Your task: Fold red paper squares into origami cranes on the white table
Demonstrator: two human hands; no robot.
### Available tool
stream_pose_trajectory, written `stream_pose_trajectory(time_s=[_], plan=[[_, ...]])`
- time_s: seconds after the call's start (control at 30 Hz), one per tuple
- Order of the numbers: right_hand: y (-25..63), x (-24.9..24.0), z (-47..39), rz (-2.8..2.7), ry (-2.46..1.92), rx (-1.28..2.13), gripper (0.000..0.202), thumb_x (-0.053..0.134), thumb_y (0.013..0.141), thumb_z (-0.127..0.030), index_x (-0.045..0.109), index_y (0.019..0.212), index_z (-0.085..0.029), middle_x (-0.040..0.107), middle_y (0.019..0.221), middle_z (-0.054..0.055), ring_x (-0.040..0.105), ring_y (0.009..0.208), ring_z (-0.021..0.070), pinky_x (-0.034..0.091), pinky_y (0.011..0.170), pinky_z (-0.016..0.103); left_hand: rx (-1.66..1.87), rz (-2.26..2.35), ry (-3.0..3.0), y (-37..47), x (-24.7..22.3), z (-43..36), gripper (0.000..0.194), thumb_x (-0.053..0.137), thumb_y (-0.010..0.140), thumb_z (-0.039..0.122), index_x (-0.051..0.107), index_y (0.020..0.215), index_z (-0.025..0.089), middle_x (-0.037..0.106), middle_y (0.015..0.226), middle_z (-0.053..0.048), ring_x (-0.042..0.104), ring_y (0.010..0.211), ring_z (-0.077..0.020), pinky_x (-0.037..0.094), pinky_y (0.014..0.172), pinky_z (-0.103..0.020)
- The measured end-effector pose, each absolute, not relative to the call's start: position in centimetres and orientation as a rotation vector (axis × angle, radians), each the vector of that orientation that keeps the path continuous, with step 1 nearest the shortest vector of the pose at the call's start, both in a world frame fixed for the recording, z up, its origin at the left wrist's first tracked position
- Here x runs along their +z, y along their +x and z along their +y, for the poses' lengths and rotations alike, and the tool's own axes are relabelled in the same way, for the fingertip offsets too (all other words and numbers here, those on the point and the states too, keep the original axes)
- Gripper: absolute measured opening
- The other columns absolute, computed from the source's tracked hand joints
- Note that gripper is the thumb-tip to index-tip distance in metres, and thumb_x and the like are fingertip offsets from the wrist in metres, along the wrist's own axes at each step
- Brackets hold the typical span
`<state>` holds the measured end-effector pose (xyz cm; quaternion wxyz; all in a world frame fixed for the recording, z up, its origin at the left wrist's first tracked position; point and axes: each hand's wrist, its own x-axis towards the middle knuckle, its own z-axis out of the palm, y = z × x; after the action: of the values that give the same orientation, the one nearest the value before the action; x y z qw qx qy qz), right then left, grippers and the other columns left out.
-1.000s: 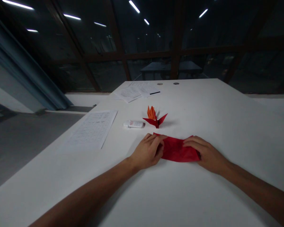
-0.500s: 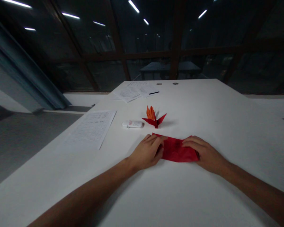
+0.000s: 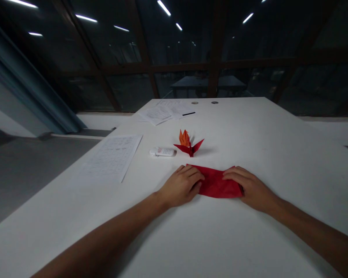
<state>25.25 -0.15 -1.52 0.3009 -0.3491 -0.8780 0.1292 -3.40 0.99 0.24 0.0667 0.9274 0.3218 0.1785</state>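
The dark-framed windows [image 3: 179, 42] span the far side, beyond the end of the white table [image 3: 278, 166]. The tabletop narrows with distance; its left edge runs diagonally beside the grey floor [image 3: 55, 170], and its white surface extends from the right hand's side to the right edge and between the forearms toward the viewer. A blue curtain [image 3: 37, 85] hangs at the left, beyond the table. A written sheet [image 3: 113, 158] lies along the left edge; overlapping sheets [image 3: 159, 112] lie near the far left corner. Both forearms enter from the lower corners and converge near the middle of the table. The left hand [image 3: 181, 187] lies back upward, its curled fingers holding down the left end of the red paper [image 3: 217, 184]. The right hand [image 3: 253, 188] grasps the right end, fingers bent over the upper face; its thumb is hidden. The red paper lies on the table between the hands as a wide strip. Just beyond it stands a red paper crane [image 3: 197, 147], with an orange paper figure [image 3: 185, 138] directly behind. A white labelled object [image 3: 164, 151] lies to the left of the crane. Two small discs [image 3: 194, 102] sit near the far edge.
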Motion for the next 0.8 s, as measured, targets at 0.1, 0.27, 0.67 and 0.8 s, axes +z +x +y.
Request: stream_pose_trajectory(time_s=[0.1, 0.27, 0.67, 0.8], plan=[[25.24, -1.56, -0.14, -2.321, -0.918, 0.339, 0.042, 0.066, 0.08, -0.003, 0.067, 0.115, -0.027, 0.072, 0.113, 0.008, 0.067, 0.106, 0.028, 0.057, 0.096, 0.047, 0.538, 0.984, 2.782, -3.33, 0.26, 0.9, 0.019, 0.049, 0.098, 0.021, 0.062, 0.112, 0.02, 0.068, 0.112, -0.007, 0.06, 0.107, -0.0243, 0.045, 0.094, -0.041], [25.07, -1.55, -0.22, -2.334, -0.921, 0.348, 0.04, 0.063, 0.082, -0.001, 0.066, 0.115, -0.025, 0.071, 0.113, 0.009, 0.066, 0.105, 0.0274, 0.057, 0.093, 0.046, 0.69, 1.031, 2.745, -3.38, 0.1, 0.76, 0.04, 0.053, 0.095, 0.021, 0.051, 0.135, 0.019, 0.059, 0.136, -0.012, 0.053, 0.123, -0.028, 0.043, 0.105, -0.046], [25.27, -1.83, -0.04, -2.35, -0.926, 0.34, 0.043, 0.063, 0.081, 0.001, 0.065, 0.116, -0.024, 0.07, 0.115, 0.01, 0.065, 0.107, 0.027, 0.057, 0.095, 0.045, 0.505, 0.851, 2.834, -3.44, 0.39, 0.97, 0.031, 0.052, 0.1, 0.032, 0.065, 0.127, 0.027, 0.062, 0.134, -0.007, 0.053, 0.118, -0.0277, 0.042, 0.1, -0.045], [25.3, -1.7, -0.3, -2.339, -0.949, 0.349, 0.046, 0.062, 0.08, 0.001, 0.064, 0.118, -0.025, 0.068, 0.118, 0.009, 0.064, 0.109, 0.0266, 0.056, 0.097, 0.044, 0.477, 0.856, 2.83, -3.47, 0.33, 1.06, 0.032, 0.053, 0.1, 0.034, 0.066, 0.128, 0.028, 0.063, 0.132, -0.006, 0.054, 0.117, -0.0275, 0.042, 0.098, -0.045]])
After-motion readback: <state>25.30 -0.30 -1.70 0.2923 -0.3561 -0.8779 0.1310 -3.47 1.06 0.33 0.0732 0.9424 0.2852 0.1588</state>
